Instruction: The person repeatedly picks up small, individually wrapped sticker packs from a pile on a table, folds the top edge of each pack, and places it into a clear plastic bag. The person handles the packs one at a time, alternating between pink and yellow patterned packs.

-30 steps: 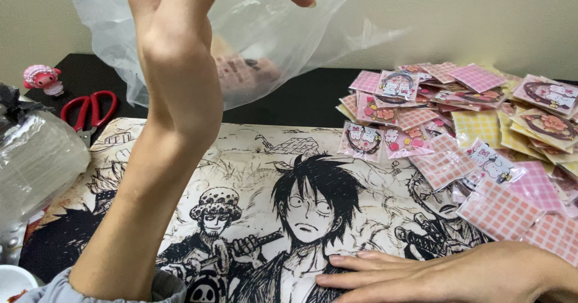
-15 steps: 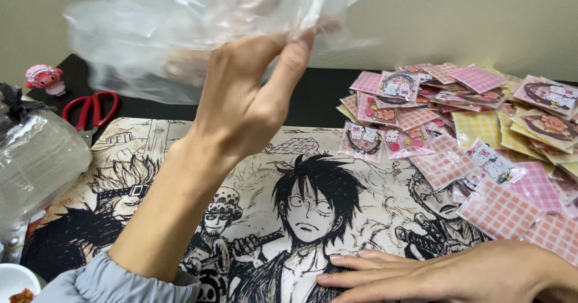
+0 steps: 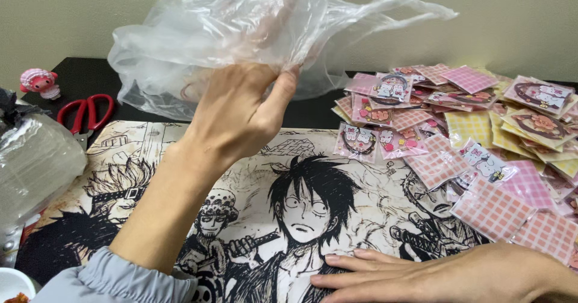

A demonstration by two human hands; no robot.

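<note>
Where the view begins, nearest the camera, the right hand point(image 3: 439, 276) lies flat and unclenched on the illustrated desk mat point(image 3: 337, 176), holding nothing. Beyond it the left hand point(image 3: 241, 113) is raised, fingers pinching a clear plastic bag point(image 3: 241, 32) held up over the mat's far edge — something pinkish seems to sit inside, too blurred to name. Small checked packets point(image 3: 475, 128) heap at right. Farther left — red scissors point(image 3: 84, 111) and a pink figurine point(image 3: 39, 83) on the black table point(image 3: 78, 77).

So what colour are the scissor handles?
Red; the scissors show in the head view, left of the mat.
</note>
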